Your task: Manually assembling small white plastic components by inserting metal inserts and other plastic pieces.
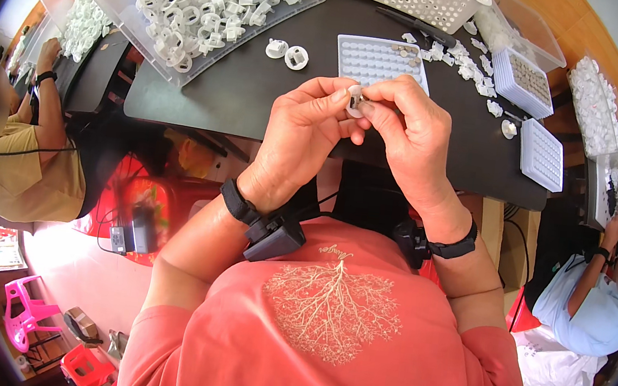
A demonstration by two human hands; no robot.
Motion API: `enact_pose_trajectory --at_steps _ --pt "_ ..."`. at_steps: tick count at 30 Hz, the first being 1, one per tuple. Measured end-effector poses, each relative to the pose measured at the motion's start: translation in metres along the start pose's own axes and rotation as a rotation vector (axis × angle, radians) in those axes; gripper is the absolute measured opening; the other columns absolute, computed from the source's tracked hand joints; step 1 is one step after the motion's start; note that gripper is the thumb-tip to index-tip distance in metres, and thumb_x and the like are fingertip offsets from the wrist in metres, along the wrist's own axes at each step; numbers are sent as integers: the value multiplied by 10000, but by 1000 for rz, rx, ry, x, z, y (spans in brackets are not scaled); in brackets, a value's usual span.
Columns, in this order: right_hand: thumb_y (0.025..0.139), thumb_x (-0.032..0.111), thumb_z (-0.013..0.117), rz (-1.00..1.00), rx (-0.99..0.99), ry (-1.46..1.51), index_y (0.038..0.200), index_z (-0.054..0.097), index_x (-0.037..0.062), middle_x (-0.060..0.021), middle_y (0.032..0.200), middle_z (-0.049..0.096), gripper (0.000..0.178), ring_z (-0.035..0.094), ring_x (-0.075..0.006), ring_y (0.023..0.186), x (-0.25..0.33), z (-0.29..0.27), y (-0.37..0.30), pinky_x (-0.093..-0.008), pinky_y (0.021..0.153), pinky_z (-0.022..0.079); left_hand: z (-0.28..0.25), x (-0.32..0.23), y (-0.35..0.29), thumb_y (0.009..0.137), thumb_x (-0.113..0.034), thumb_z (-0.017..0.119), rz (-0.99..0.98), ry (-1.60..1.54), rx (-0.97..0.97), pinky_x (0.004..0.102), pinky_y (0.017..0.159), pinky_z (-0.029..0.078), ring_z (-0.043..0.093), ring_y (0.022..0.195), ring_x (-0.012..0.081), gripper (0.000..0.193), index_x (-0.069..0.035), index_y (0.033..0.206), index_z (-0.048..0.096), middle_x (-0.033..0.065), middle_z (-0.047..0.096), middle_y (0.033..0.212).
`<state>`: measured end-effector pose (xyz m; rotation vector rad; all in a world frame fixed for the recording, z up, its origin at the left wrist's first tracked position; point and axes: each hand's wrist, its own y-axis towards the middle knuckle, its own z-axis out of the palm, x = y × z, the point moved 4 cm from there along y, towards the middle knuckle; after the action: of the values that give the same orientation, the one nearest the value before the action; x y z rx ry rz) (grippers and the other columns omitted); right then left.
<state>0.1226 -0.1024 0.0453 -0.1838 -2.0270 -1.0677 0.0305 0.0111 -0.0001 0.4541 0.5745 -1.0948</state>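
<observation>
**Both hands pinching a small white part over the worktop edge**

Mostly the small white plastic part (354,101) is being hidden: fingertips are covering all but a sliver of it, so its shape is staying hard to make out. The left hand (302,135) is pinching it from the left with thumb and forefinger pressed together, while the right hand (411,132) is closing its fingers (379,109) on it from the right; the two hands are touching at the part. It is hovering above the near edge of the dark worktop (245,86), just in front of a pale grid tray (374,59). Two loose white rings (287,53) are lying near, to the left. A clear bin of white parts (209,2) is occupying the far left, and two more grid trays (539,150) are sitting at the right, leaving bare room between.
</observation>
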Motion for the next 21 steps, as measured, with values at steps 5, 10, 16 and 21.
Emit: enact_pose_trajectory --at_steps 5,10,16,21 --pt "885 -88 643 56 19 98 890 648 -13 -58 814 636 75 677 -127 668 3 1 1 -263 567 527 -1 1 -3 985 -183 626 -7 59 -37 357 734 514 633 873 242 292 48 1159 590 139 653 995" --pt "880 -94 653 136 43 261 888 660 -24 -52 821 624 71 664 -113 659 -9 0 1 -248 576 521 -1 1 -3 994 -174 610 -12 50 -32 359 736 513 640 876 250 285 52 1166 582 145 653 1006" --pt "864 -98 665 57 75 218 887 664 -22 -43 826 621 79 652 -108 668 -10 -3 3 -246 598 515 -1 1 -2 996 -168 603 -13 75 -36 361 735 514 644 880 254 281 57 1162 580 151 651 1019" --pt "856 -102 666 125 70 287 887 666 -24 -43 831 617 84 647 -106 675 -13 -3 3 -245 612 515 -1 1 -3 986 -124 626 -2 31 -43 377 720 547 676 854 263 242 68 1130 595 164 678 1001"
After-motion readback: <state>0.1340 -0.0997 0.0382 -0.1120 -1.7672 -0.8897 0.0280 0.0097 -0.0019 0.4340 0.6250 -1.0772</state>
